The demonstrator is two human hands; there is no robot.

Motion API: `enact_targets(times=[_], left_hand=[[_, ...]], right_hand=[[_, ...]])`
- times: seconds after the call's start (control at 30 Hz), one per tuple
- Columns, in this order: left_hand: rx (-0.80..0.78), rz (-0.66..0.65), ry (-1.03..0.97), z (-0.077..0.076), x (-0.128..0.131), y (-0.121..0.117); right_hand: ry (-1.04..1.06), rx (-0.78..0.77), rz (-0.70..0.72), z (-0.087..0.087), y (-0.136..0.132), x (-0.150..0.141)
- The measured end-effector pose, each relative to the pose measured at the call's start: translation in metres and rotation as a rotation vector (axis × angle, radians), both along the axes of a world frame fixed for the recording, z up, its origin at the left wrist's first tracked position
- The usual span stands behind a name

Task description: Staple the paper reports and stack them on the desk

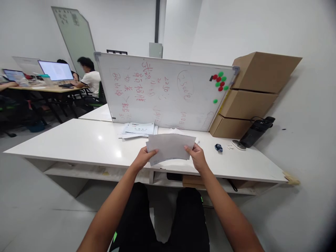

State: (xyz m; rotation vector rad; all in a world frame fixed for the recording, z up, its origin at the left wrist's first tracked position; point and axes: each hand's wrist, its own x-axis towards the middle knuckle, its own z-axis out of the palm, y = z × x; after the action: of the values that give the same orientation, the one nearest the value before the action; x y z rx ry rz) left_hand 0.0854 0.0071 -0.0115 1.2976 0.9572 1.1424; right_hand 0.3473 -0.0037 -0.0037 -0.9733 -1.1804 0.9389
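Several white sheets of paper (pixel 171 147), slightly out of line with one another, are held up above the front edge of the white desk (pixel 78 140). My left hand (pixel 144 157) grips their left side, thumb on the near face. On the right side my right hand (pixel 196 155) does the same, its thumb pressed on the paper. The fingers behind the sheets are hidden. Just beyond, to the left, lies a pile of printed papers (pixel 138 129). More white paper (pixel 180 131) shows partly behind the held sheets.
A whiteboard (pixel 168 94) with red writing and round magnets leans across the desk's back. At right stand stacked cardboard boxes (pixel 252 101), a dark bottle (pixel 257 131), a mouse (pixel 238 145) and a small dark blue object (pixel 218 148). Beneath is an open shelf (pixel 99 171). People sit at far left.
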Motion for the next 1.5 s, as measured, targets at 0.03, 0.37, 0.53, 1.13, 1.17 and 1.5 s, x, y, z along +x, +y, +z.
enact_targets(times=[0.03, 0.37, 0.53, 1.13, 1.17, 1.5], left_hand=[[-0.018, 0.002, 0.005, 0.0, 0.001, 0.003], [0.089, 0.128, 0.183, -0.017, 0.015, -0.004], [0.065, 0.133, 0.222, -0.025, 0.019, -0.003], [0.597, 0.292, 0.834, -0.033, 0.01, 0.066], [0.599, 0.262, 0.891, -0.039, 0.01, 0.072], [0.624, 0.201, 1.026, -0.061, 0.009, 0.087]], right_hand=[[0.013, -0.008, 0.008, -0.002, 0.002, -0.002], [-0.078, -0.137, 0.071, -0.034, -0.01, -0.016], [-0.214, -0.121, 0.063, -0.029, -0.018, -0.016], [-0.01, -0.52, -0.209, -0.058, 0.014, 0.006], [-0.023, -0.534, -0.196, -0.058, 0.015, 0.007], [-0.061, -0.605, -0.061, -0.052, 0.01, 0.042]])
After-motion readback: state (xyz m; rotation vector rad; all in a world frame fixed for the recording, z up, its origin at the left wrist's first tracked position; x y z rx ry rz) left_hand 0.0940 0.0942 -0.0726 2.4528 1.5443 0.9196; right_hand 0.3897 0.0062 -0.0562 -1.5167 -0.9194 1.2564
